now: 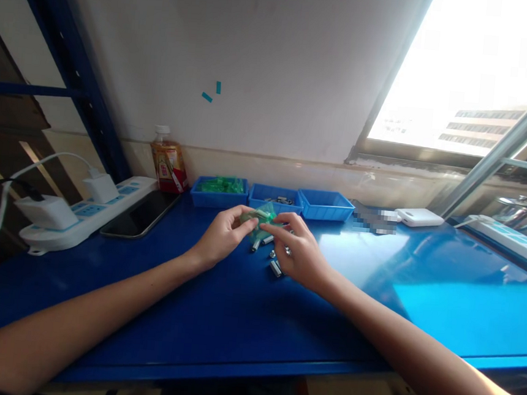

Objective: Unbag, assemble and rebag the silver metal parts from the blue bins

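Both my hands meet over the blue table (243,319), just in front of three blue bins. My left hand (220,237) pinches a small translucent green plastic piece (262,216) from its left side. My right hand (298,250) grips the same green piece from the right with thumb and fingers closed. Several small silvery metal cylinders (276,267) lie loose on the table under and beside my right hand.
A left blue bin (219,192) holds green pieces, a middle bin (276,197) metal parts, and a right bin (326,204) stands beside it. A drink bottle (168,163), a power strip (84,209) with chargers, a dark phone (141,214) and a white box (418,217) lie around.
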Tool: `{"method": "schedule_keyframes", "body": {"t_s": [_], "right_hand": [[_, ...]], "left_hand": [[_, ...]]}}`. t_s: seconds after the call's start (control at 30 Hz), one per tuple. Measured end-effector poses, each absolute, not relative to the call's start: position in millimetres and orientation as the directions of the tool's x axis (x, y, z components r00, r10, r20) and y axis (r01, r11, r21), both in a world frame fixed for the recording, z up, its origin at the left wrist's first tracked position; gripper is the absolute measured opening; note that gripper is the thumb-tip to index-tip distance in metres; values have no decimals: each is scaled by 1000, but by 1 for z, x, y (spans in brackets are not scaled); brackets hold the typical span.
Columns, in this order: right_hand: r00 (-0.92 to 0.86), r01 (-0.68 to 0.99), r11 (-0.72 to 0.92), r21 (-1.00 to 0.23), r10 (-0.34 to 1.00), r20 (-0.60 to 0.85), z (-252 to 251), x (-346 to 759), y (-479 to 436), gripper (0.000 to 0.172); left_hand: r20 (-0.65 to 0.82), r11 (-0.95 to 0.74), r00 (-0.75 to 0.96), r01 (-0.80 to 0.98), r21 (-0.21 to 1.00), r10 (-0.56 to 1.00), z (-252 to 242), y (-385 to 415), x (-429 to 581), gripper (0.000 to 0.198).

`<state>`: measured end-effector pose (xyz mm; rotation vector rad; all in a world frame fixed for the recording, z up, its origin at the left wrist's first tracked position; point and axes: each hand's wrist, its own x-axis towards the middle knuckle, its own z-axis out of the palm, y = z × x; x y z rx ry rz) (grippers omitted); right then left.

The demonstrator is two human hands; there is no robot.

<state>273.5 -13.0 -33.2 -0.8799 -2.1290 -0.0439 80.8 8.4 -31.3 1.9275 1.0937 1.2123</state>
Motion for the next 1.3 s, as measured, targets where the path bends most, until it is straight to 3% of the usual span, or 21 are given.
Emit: {"method": "schedule_keyframes", "body": {"t_s": [0.1,0.17,0.23,0.3,0.4,0.47,0.53,0.63,0.7,0.77,0.87,0.93,1.1,1.3], "right_hand": [[-336,549,615,-566,782,525,-27,270,-15,25],[-321,447,476,-757,876,361,-22,271,-15,37],[-275,396,417,-818,904,328,-20,273,-13,43],[-209,457,512,-727,857,472,-22,275,-11,37],[-308,589,696,-410,663,682,-30,278,-9,24],[-427,607,756,-244,569,703,-35,279,-9,30],[-494,604,781,-161,525,693,-38,278,-10,36],[-534,589,800,-115,492,688,-39,276,-12,39],[-545,593,797,-111,500,673,-38,275,-12,41],[-545,610,783,-117,523,655,-36,276,-11,41],[-545,627,768,-127,549,634,-35,279,-8,40],[-544,634,762,-134,563,623,-34,281,-6,38],[-527,668,729,-149,606,596,-37,284,-1,31],[-514,697,701,-150,634,578,-35,290,5,31]], "left_hand": [[674,-727,321,482,488,666,-32,7,74,18],[709,-830,485,490,266,513,-32,5,71,20],[663,-874,600,450,184,449,-31,3,71,24],[607,-861,620,439,258,498,-28,1,73,29],[505,-700,487,435,567,712,-25,1,77,39],[412,-549,380,399,734,828,-23,1,80,49],[347,-466,334,405,787,876,-20,4,79,47],[414,-508,297,560,655,860,-2,21,65,33],[587,-536,240,742,403,773,19,44,47,27],[658,-484,264,858,174,705,42,75,24,28],[589,-357,285,934,6,756,67,122,-7,33],[439,-296,311,950,-103,843,71,146,-19,33],[165,-303,344,925,-231,924,49,174,-15,37],[-59,-269,263,947,-173,963,33,202,0,48]]}}
